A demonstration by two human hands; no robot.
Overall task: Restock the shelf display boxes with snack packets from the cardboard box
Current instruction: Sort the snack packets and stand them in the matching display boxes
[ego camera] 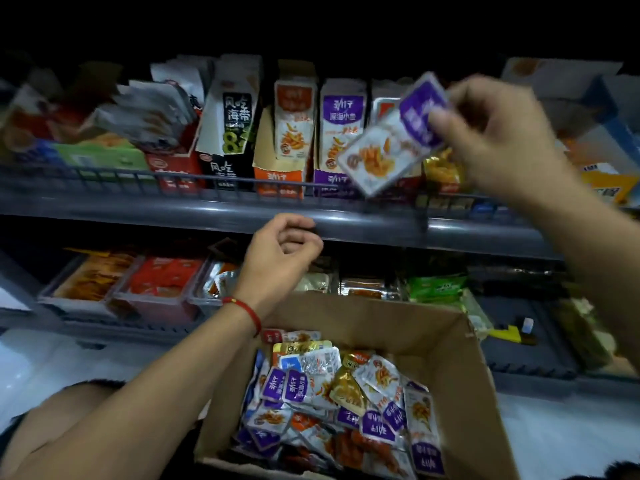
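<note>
The cardboard box (446, 344), nearest, holds a heap of snack packets (332, 403) too many to count. Above it the left hand (280, 251) curls empty, while the right hand (485, 133) pinches one purple packet (391, 140) by its top edge before the purple display box (337, 133) on the upper shelf (207, 209).

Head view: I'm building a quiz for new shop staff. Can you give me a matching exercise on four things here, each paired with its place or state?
Column 1:
1. purple-and-white packet
2. left hand
3. cardboard box
4. purple display box

Column 2:
A. stands on the upper shelf
B. open-topped, full of mixed packets
C. pinched in the right hand
D. fingers curled, holding nothing, near the shelf edge

Pairs: 1-C, 2-D, 3-B, 4-A
</note>
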